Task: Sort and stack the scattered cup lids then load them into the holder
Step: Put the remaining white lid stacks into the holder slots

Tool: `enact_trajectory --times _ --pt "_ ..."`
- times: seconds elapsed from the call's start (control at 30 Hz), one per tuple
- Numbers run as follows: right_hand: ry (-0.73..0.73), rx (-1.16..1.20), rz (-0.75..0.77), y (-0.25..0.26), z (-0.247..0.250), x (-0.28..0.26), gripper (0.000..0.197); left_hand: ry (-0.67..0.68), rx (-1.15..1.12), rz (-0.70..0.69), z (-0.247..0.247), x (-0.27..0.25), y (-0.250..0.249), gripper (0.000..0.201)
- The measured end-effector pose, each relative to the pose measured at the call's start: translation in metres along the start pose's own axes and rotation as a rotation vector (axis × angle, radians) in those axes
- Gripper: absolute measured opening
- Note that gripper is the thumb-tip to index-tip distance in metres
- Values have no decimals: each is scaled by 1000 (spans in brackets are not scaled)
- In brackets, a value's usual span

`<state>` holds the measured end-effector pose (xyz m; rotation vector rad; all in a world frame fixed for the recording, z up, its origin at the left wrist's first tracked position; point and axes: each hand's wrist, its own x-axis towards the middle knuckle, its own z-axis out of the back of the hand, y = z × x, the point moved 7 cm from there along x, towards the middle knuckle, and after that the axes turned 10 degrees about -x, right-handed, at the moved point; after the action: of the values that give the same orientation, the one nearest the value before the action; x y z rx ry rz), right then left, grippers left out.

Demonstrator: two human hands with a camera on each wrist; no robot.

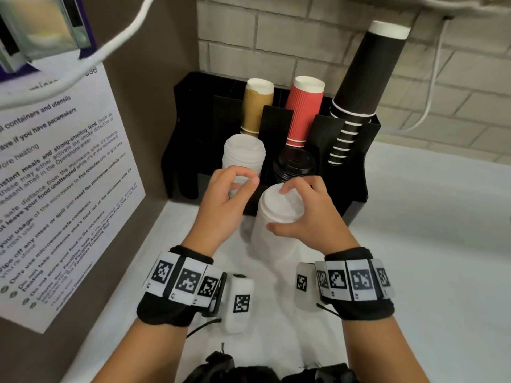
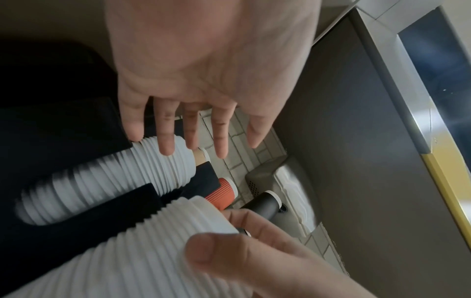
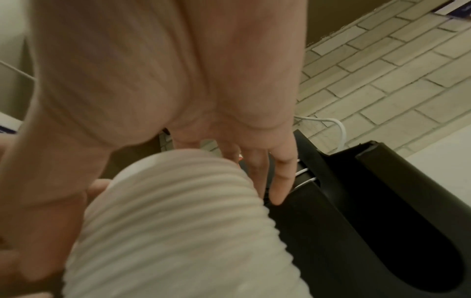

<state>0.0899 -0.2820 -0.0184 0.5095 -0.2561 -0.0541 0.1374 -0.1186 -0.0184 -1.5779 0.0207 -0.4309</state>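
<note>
My right hand (image 1: 279, 208) grips a tall stack of white lids (image 1: 273, 239) near its top, thumb on the near side and fingers over the top lid. This stack stands tilted on the white counter just in front of the black holder (image 1: 356, 167). In the right wrist view the stack (image 3: 178, 231) fills the frame beneath my fingers (image 3: 280, 177). My left hand (image 1: 243, 182) hovers with relaxed fingers at a second white lid stack (image 1: 243, 153), which sits in the holder's front left slot. In the left wrist view its fingertips (image 2: 167, 147) lie on or just over that stack (image 2: 102, 181).
A stack of black lids (image 1: 294, 164) fills the slot right of the white ones. Tan cups (image 1: 257, 106), red cups (image 1: 302, 109) and tall black cups (image 1: 359, 87) stand in the rear slots. A notice (image 1: 55, 175) covers the left wall. White counter (image 1: 428, 244) extends right.
</note>
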Motion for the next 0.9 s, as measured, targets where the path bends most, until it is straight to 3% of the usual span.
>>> enact_trajectory --times 0.2,0.33,0.37,0.47,0.53,0.7,0.9 --pt "-27 61 -12 -5 -2 1 59 13 11 6 -5 2 -1 13" --pt "-137 158 -23 -6 18 1 56 39 -15 10 -12 0 -7 15" --pt "-167 207 -15 -4 26 1 55 68 -20 9 -14 -1 -9 26" --pt "-161 428 12 3 42 -1 58 214 -35 -4 -26 -3 -13 87" --pt "-73 549 19 11 43 -3 65 279 -94 -14 -35 -4 -18 101" --pt "81 627 24 18 39 -6 73 288 -200 -28 -38 -4 -27 94" --pt "178 657 42 19 43 -10 67 380 -323 8 -41 -8 -26 86"
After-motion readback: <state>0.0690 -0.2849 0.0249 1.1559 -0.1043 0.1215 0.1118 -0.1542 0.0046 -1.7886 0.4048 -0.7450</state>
